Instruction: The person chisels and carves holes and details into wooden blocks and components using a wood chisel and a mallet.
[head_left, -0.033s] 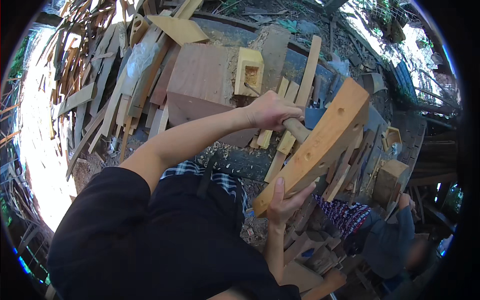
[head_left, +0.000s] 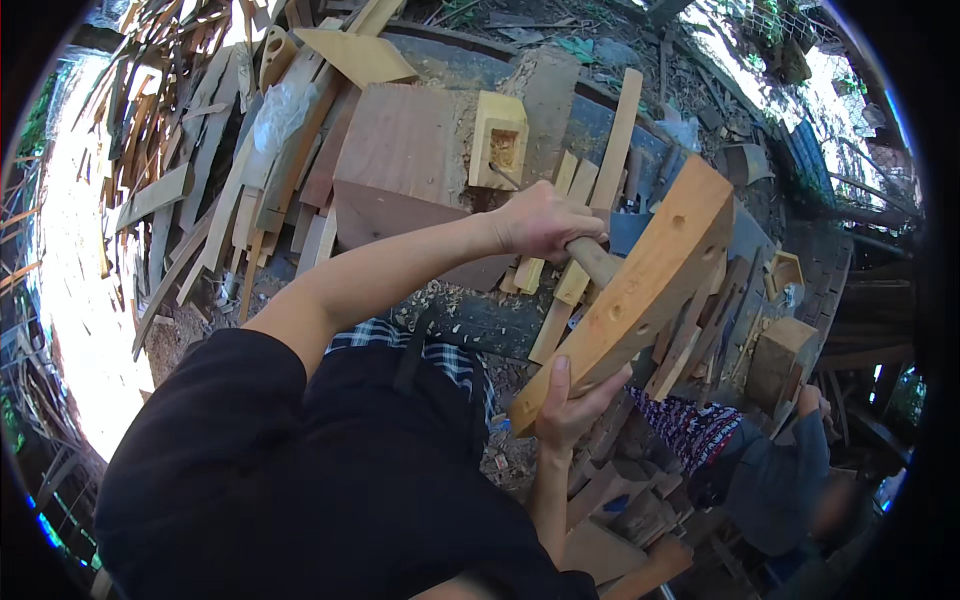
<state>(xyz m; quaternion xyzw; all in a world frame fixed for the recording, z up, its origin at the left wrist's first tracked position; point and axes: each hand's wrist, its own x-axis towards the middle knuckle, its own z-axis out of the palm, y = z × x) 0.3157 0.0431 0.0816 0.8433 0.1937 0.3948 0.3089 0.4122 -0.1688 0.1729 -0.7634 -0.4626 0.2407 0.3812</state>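
Observation:
My left hand (head_left: 550, 222) is closed around the wooden handle (head_left: 592, 260) of a chisel. Its thin metal shaft (head_left: 505, 177) points at a pale wooden block (head_left: 496, 115) with a rough square hollow cut in it. That block rests on a large reddish-brown wood block (head_left: 395, 140). In my right hand (head_left: 578, 402) is the lower end of a long, thick curved piece of wood (head_left: 640, 280), tilted up to the right, with several round dents and holes. The handle's butt end meets this piece or passes behind it; I cannot tell which.
Scrap wood strips (head_left: 210, 150) pile up at the left, beside a clear plastic bag (head_left: 280, 118). Narrow sticks (head_left: 617, 140) and shavings (head_left: 455, 318) lie around the workbench. At the lower right another person (head_left: 770, 470) has a hand near a squared wood block (head_left: 783, 355).
The curved piece of wood in my right hand has shifted very slightly, its upper end a little to the left. My left hand and the chisel look unmoved.

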